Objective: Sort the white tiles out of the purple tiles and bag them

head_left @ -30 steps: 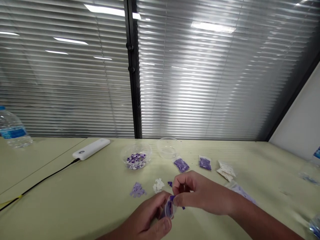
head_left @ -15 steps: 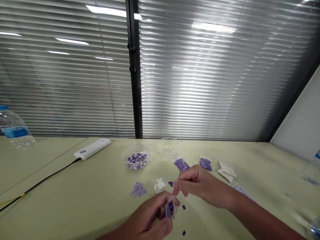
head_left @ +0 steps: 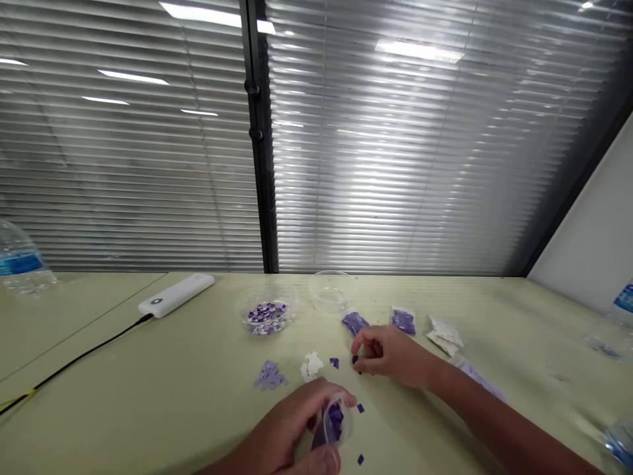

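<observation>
My left hand (head_left: 301, 429) is closed round a small clear plastic bag (head_left: 347, 427), its mouth gaping, with dark purple square pieces (head_left: 335, 421) inside. Farther back and to the right, my right hand (head_left: 388, 356) is low over the table, thumb and index finger curled about a dark purple square piece (head_left: 355, 359). More dark bits peep out under that thumb. Left of it lies a small dark purple cluster (head_left: 335, 362), then a white pile (head_left: 311, 366) and a light purple pile (head_left: 270, 375). Two single dark squares (head_left: 361, 408) lie right of the bag.
Behind stand a clear bowl (head_left: 268, 326) of mixed purple and white pieces and another clear bowl (head_left: 333, 307). Purple packets (head_left: 403, 321), white packets (head_left: 445, 335) and a light purple packet (head_left: 477, 377) lie rightward. A white power bank (head_left: 177, 295) with cable and bottles (head_left: 22, 264) flank the table.
My right hand has moved away from the bag's mouth, to the right and down toward the table. The left hand still holds the bag, its opening now more exposed.
</observation>
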Tool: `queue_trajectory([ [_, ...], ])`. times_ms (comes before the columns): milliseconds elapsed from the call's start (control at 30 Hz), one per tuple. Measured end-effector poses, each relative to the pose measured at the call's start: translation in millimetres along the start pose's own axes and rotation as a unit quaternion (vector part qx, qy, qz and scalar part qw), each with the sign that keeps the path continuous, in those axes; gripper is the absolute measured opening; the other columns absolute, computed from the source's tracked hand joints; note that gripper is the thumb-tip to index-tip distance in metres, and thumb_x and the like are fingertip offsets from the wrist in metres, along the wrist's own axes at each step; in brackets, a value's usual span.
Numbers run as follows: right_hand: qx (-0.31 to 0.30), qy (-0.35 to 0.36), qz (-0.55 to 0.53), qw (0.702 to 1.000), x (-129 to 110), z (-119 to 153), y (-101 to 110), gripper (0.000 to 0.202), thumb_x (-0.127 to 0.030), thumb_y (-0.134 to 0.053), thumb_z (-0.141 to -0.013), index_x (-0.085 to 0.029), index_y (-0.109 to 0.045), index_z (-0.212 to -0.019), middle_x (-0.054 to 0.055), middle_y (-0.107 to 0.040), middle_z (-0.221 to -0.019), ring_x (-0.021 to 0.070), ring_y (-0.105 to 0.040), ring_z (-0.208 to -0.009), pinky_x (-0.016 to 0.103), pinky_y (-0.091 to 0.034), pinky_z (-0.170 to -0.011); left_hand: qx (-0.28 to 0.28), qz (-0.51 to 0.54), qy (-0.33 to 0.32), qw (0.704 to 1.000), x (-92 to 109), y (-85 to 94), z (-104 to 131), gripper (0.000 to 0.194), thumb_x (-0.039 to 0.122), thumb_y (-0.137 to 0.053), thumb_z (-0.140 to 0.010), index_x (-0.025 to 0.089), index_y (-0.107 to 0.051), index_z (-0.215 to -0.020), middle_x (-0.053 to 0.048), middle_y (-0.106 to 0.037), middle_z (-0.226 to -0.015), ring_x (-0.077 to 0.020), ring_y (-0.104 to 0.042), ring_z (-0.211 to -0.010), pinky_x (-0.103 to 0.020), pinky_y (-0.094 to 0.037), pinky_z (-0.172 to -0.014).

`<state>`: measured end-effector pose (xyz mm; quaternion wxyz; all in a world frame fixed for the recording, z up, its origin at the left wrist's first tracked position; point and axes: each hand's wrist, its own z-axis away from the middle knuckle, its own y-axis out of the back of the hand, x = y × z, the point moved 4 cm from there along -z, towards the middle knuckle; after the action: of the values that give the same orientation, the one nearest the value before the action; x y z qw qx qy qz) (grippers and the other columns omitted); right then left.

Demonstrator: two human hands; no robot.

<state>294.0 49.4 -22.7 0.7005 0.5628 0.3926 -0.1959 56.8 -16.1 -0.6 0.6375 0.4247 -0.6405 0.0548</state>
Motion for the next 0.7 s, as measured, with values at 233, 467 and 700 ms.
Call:
queue_trajectory([
  [233, -0.014, -0.02, 0.005, 1.0, 1.9, -0.9, -6.1, 0.01, -0.026, -0.074, -0.082, -0.019, -0.074, -0.088, -0.002, -0.058, -0.075, 0.0115, -0.049, -0.064, 0.023, -0.036, -0.055, -0.038, -0.078, -0.08, 0.993, -10.9, -2.2, -5.2, 0.054, 0.06, -0.058, -0.096, 0.031, -0.053, -0.142, -0.007, -0.063, -0.12, -0.0261, -0.059, -0.107, -0.031, -0.048, -0.094],
  [467, -0.021, -0.001, 0.032, 0.999, -13.1, 9.0, -3.6, 0.007, -0.022, -0.066, -0.087, -0.018, -0.068, -0.082, 0.002, -0.057, -0.094, 0.0169, -0.053, -0.084, 0.027, -0.04, -0.071, -0.019, -0.057, -0.05, 0.997, 2.4, -0.3, -1.7, 0.051, 0.062, -0.055, -0.098, 0.032, -0.055, -0.139, -0.004, -0.063, -0.114, -0.0234, -0.06, -0.099, -0.03, -0.049, -0.089],
  [700, -0.147, 0.021, -0.079, 0.986, -41.0, 20.9, -1.6, 0.024, -0.044, -0.061, -0.099, -0.021, -0.065, -0.1, 0.0, -0.059, -0.09, 0.0138, -0.052, -0.078, 0.024, -0.04, -0.068, 0.003, -0.006, -0.008, 1.0, 1.0, -1.0, -0.9, 0.049, 0.063, -0.047, -0.102, 0.031, -0.055, -0.138, -0.005, -0.059, -0.112, -0.021, -0.056, -0.092, -0.029, -0.049, -0.085],
])
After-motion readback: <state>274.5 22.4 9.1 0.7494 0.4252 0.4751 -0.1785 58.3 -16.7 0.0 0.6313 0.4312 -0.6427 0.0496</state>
